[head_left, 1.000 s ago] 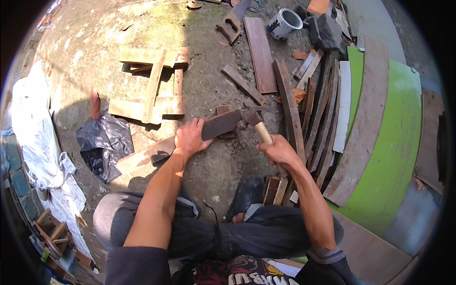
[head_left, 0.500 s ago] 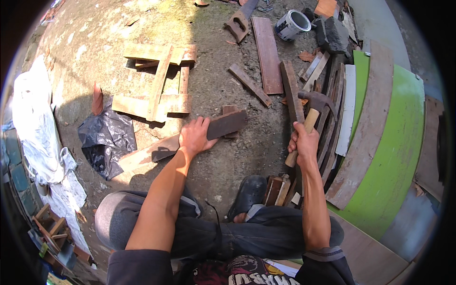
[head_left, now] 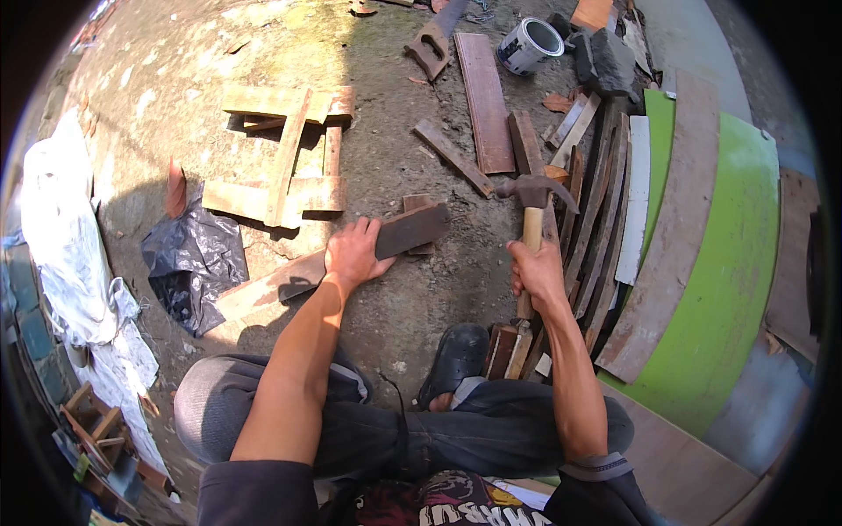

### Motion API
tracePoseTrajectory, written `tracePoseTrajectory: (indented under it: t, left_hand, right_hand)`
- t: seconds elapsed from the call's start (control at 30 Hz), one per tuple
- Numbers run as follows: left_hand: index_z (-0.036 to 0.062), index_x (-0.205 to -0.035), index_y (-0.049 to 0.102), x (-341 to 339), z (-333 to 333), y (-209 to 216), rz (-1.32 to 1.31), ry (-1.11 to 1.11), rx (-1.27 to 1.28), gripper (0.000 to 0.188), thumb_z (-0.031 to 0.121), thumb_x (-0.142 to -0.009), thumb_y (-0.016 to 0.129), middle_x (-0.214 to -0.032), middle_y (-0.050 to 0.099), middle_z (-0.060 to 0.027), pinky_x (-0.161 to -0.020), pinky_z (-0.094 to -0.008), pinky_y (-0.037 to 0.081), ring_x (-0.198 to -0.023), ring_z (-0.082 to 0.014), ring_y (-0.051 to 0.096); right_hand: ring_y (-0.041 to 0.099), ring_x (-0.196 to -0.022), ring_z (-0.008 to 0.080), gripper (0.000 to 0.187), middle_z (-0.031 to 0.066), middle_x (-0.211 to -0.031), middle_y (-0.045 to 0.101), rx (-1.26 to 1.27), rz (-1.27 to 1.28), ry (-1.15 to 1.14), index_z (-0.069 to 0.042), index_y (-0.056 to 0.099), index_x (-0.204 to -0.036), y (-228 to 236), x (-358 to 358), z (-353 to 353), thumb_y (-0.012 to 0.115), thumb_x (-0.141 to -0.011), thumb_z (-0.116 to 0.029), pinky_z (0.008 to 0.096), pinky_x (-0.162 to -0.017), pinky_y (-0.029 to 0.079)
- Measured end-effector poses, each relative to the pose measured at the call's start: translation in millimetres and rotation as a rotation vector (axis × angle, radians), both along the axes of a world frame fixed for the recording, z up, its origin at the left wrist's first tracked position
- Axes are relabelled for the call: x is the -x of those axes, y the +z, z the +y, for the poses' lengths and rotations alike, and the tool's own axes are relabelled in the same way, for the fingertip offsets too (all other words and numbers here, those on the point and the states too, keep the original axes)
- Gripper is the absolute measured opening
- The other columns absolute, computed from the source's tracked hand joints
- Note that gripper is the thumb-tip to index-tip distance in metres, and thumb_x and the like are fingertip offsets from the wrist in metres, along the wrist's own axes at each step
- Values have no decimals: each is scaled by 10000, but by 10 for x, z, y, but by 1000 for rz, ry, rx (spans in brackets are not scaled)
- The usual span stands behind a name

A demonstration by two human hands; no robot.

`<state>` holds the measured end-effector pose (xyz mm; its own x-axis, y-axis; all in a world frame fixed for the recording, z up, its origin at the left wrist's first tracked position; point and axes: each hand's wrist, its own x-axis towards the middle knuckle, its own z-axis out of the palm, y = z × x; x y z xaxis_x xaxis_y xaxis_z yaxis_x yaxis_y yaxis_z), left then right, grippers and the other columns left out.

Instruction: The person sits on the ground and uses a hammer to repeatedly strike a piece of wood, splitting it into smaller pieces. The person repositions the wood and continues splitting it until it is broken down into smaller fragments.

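Note:
My left hand [head_left: 355, 254] grips a long wooden plank [head_left: 412, 230] slanting over the ground, its fingers wrapped round the far edge. The plank's far right end lies across a short piece of wood [head_left: 419, 207]. In my right hand [head_left: 537, 270] is a claw hammer [head_left: 531, 223], held by its pale wooden handle with the rusty head pointing away from me. The hammer stays apart from the plank, off to its right. Beyond my left hand lies a frame of nailed wooden slats [head_left: 289, 158].
A black plastic bag [head_left: 195, 263] lies by the plank's left end. Farther off are a handsaw [head_left: 431, 46], a reddish board [head_left: 485, 105], a small strip [head_left: 453, 158] and a paint can [head_left: 530, 46]. Stacked slats [head_left: 605, 210] and green panels [head_left: 728, 254] line the right.
The hammer has swung left toward the plank, and its handle now points more straight ahead. My left hand keeps its grip on the plank. The whole view has shifted slightly.

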<state>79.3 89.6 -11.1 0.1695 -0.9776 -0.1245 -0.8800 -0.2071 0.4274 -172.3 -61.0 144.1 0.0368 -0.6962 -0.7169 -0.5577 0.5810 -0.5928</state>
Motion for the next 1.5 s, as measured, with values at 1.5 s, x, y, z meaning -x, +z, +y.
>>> tracePoseTrajectory:
  t: [1.5]
  left_hand:
    - [69,-1140,602,36,7,-12,15,-13,32,610,429,-700,822,-970,620,-118,-747,-437,546,-890,-330,656]
  right_hand:
    - [408,-397,116,178,4,-590,433,57,-475,-700,-82,477,-873,-425,49,591,633,-925,-149,305,-374,364]
